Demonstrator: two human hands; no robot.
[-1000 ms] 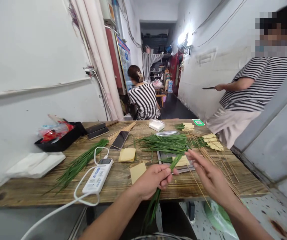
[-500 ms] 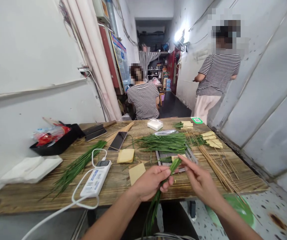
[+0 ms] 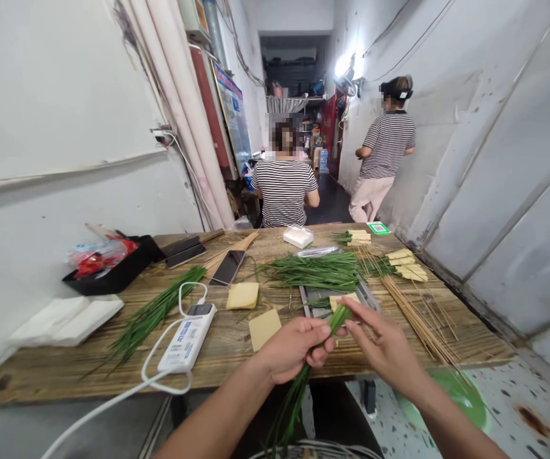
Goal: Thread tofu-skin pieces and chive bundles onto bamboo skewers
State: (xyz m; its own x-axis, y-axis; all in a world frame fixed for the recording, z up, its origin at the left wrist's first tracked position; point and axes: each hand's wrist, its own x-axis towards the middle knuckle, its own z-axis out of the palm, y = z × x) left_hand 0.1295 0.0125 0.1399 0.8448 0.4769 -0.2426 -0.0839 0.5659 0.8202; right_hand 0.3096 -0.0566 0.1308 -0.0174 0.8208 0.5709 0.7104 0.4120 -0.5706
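Note:
My left hand (image 3: 298, 347) is closed around a bunch of green chives (image 3: 339, 315), whose long leaves hang down below the table edge. The fingers of my right hand (image 3: 380, 341) are at the bunch's upper end, with the thumb and forefinger on it. Just beyond my hands, a metal tray (image 3: 373, 299) carries a large heap of chives (image 3: 318, 271) and a piece of pale tofu skin (image 3: 344, 301) with chives at its side. Left of my hands lie a single square tofu sheet (image 3: 264, 329) and a small stack of tofu sheets (image 3: 242, 296).
Skewered tofu-and-chive rolls (image 3: 406, 264) and bare bamboo skewers (image 3: 413, 319) lie at right. At left are a power strip (image 3: 189, 341) with a cable, more chives (image 3: 155, 312), a phone (image 3: 227, 267), napkins (image 3: 67, 320) and a black box (image 3: 107, 268). Two people are beyond the table.
My right thumb and fingers have come closer together at the bunch's end. The person at right has walked farther away, and the seated person appears farther right.

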